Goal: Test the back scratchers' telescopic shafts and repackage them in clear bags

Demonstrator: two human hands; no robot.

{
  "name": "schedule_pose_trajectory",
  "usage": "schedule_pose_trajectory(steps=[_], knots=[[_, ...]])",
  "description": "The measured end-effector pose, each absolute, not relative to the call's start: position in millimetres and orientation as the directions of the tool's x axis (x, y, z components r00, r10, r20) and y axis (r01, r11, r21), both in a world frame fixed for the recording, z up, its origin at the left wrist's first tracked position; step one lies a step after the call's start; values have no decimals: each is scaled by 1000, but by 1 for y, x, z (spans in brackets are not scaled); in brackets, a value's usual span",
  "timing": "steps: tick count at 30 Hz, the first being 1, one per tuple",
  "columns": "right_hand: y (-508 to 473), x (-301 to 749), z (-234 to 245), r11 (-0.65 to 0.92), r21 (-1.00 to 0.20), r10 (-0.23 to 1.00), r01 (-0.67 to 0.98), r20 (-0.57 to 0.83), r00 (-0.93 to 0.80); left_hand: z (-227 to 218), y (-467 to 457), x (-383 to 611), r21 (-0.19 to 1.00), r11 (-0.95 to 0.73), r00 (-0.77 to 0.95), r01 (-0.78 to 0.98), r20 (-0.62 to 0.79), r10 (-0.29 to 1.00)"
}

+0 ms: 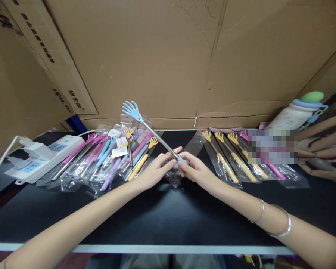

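A blue back scratcher [145,125] with a hand-shaped head and a metal telescopic shaft points up and to the left over the black table [162,216]. My right hand [197,170] is closed around its blue handle end. My left hand [154,170] pinches the shaft just left of the handle, fingers closed on it. A clear plastic sleeve [184,160] lies under both hands, reaching back toward the cardboard.
A heap of bagged scratchers [112,157] in pink, blue, purple and yellow lies at left beside a white power strip [44,157]. A row of bagged yellow and pink scratchers [229,160] lies at right. Cardboard [168,56] walls the back. A bottle [296,112] stands far right.
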State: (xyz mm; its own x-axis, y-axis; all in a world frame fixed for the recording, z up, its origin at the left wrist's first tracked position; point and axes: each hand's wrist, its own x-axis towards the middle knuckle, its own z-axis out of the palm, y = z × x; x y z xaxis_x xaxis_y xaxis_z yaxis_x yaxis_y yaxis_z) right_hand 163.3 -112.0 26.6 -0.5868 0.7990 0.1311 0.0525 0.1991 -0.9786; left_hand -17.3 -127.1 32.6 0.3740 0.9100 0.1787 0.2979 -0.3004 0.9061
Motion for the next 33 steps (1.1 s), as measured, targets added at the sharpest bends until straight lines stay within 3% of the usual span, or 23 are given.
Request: schedule_pose_trajectory(steps=[2, 4, 7, 9, 12, 14, 20, 26, 33], knots=[[-111, 165, 29, 217, -975, 805, 56, 146, -576, 35, -124, -22, 846, -369, 376, 384, 222, 900], [-109, 168, 31, 243, -966, 809, 84, 154, -568, 37, -122, -26, 708, -475, 381, 523, 304, 873], [-104, 173, 36, 340, -921, 810, 193, 182, -557, 41, -121, -33, 292, -636, 465, 714, 481, 743], [-100, 178, 39, 422, -860, 799, 286, 203, -566, 45, -122, -38, 9, -676, 549, 737, 576, 605], [-93, 186, 44, 520, -723, 782, 455, 188, -595, 52, -120, -44, -207, -601, 557, 772, 676, 482], [-89, 192, 48, 571, -600, 778, 560, 177, -603, 54, -115, -48, -242, -530, 530, 813, 684, 501], [-85, 202, 60, 667, -271, 744, 694, 189, -641, 43, -95, -62, -223, -529, 564, 819, 481, 671], [-74, 214, 67, 641, 109, 702, 759, 317, -638, 47, -97, -67, -261, -466, 530, 845, 526, 666], [-64, 221, 66, 650, 306, 597, 696, 361, -717, 50, -98, -67, -289, -428, 516, 856, 523, 679]])
